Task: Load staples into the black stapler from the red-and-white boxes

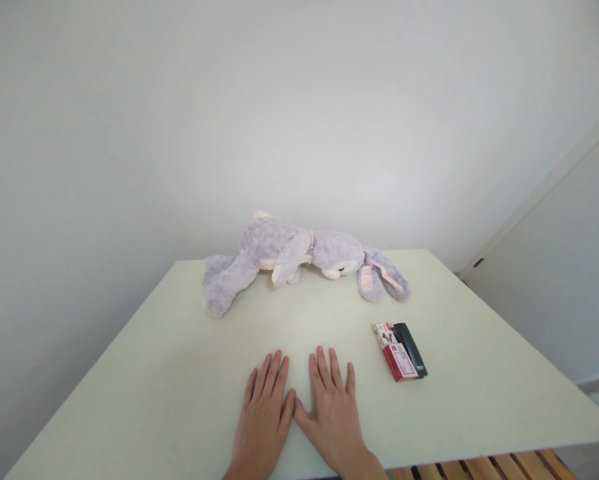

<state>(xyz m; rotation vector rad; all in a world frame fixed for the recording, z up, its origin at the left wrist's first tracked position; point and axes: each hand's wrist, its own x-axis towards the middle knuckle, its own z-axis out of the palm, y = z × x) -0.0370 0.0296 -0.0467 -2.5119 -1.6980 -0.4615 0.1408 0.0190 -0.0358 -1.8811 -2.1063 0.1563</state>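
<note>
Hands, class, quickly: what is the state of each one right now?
Left hand: open, flat on the pale green table, holding nothing.
Right hand: open, flat on the table, holding nothing; thumbs touch.

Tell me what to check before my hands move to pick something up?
1. Left hand empty, flat on the pale green table: ok.
2. Right hand empty, flat beside it, thumbs touching: ok.
3. Fluffy grey-purple plush bunny lying on its side at the far edge, nothing on it: ok.
4. Red and white packet with black stapler lies right of the hands, untouched: ok.
5. Packet sealed: cannot tell.
</note>
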